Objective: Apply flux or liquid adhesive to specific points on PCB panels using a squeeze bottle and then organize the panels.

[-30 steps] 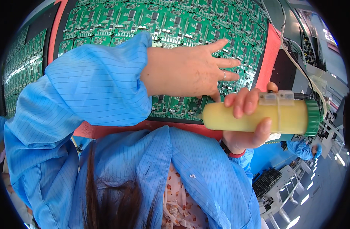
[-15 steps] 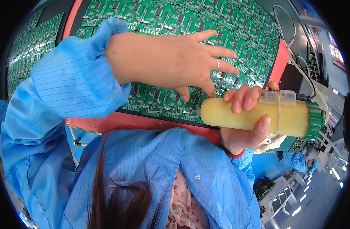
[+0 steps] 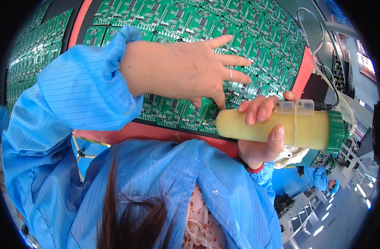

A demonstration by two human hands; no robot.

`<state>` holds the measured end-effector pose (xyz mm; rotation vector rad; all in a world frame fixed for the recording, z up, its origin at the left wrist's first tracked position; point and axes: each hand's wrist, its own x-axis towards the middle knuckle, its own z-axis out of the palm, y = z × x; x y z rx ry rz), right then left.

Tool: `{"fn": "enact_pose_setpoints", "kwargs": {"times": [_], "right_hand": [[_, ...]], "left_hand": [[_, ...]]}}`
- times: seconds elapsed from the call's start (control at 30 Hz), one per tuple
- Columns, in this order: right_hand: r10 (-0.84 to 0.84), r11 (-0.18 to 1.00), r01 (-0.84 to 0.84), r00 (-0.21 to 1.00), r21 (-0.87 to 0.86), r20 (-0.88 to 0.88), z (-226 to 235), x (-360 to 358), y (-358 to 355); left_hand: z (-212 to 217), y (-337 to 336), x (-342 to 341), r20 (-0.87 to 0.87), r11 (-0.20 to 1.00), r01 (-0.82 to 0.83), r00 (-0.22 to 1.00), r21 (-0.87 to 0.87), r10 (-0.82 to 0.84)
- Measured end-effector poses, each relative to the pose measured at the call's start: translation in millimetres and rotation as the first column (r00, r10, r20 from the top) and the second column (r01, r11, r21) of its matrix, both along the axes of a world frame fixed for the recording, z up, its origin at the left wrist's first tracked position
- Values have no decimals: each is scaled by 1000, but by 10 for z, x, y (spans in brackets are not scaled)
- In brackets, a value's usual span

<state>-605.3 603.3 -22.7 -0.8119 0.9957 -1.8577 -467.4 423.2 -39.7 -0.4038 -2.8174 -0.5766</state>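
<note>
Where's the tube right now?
Head view, right of centre: the tube is in the right hand, its rounded end by the left hand, over the near edge of the boards.

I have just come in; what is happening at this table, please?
A person in a blue striped smock holds a yellow tube with a green cap in the right hand, its rounded end near the closest circuit boards. The left hand is spread over the boards, palm down; whether it touches them is unclear.

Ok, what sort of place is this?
Probably an electronics factory floor: rows of green circuit boards, a yellow tube in the right hand, and another blue-clad person in the background.
</note>
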Motion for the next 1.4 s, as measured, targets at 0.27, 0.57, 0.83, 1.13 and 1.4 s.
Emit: {"fn": "enact_pose_setpoints", "kwargs": {"times": [0.27, 0.57, 0.83, 1.13, 1.4], "right_hand": [[31, 1000, -31, 999, 6, 9, 0, 24, 1], [73, 996, -72, 997, -49, 4, 148, 27, -76], [107, 993, -109, 993, -43, -49, 83, 239, -256], [180, 984, -180, 982, -5, -65, -14, 270, -275], [183, 983, -183, 979, 9, -86, 9, 294, -272]], "left_hand": [[-14, 15, 1, -23, 1000, -10, 1000, -2, 10], [-39, -6, -44, -29, 1000, 12, 999, -26, -12], [-81, -22, 3, 14, 1000, -5, 1000, -17, 5], [-141, -12, -11, 21, 996, -21, 1000, 86, 20], [-167, -17, -25, -4, 997, -6, 1000, 78, 6]]}}
